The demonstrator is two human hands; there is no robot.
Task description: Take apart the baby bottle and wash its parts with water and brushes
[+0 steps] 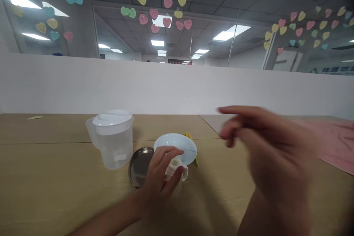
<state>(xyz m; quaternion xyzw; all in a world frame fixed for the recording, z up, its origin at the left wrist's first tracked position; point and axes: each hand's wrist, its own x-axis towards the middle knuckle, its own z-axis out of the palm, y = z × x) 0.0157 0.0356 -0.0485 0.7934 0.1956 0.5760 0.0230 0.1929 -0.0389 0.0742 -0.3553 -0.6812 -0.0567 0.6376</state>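
Observation:
My left hand (163,171) curves its fingers and thumb around a small translucent container with a side handle (184,173). The container has a whitish round top, and part of its body is hidden behind the hand. Raised at the right is my right hand (272,151), blurred by motion. Its index finger points left while other fingers curl below, and nothing shows in it. Just beyond the left hand lies a white oval dish (177,142), and to the left of that hand is a round metal tray (139,166).
A lidded translucent pitcher (116,143) stands at the left. Yellow and green items (189,136) show partly behind the dish. Pink cloth (332,140) lies at the right. A low white wall (177,88) borders the table's far side, with glass above it.

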